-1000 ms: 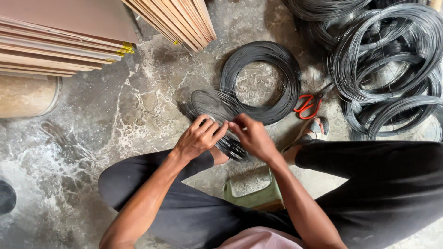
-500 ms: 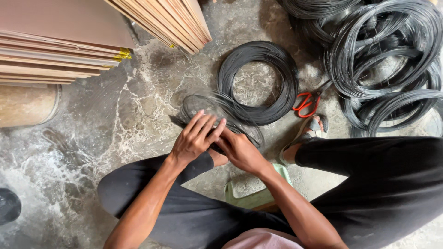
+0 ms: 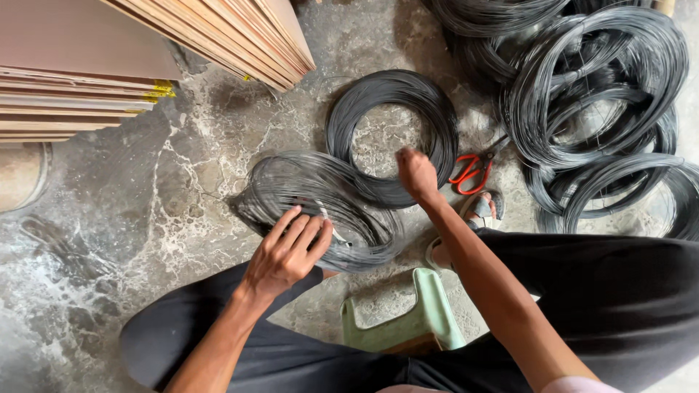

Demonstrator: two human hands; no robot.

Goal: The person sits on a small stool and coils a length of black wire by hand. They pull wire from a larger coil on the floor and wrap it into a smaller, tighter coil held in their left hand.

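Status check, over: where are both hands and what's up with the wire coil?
Left hand flat on blurred wire coil. Right hand fisted above it, grip unclear. Second coil behind, red scissors beside right hand.

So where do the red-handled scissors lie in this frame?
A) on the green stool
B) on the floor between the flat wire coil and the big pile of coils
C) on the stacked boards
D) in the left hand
B: the scissors lie on the floor right of the flat coil and left of the coil pile, just beyond the right hand.
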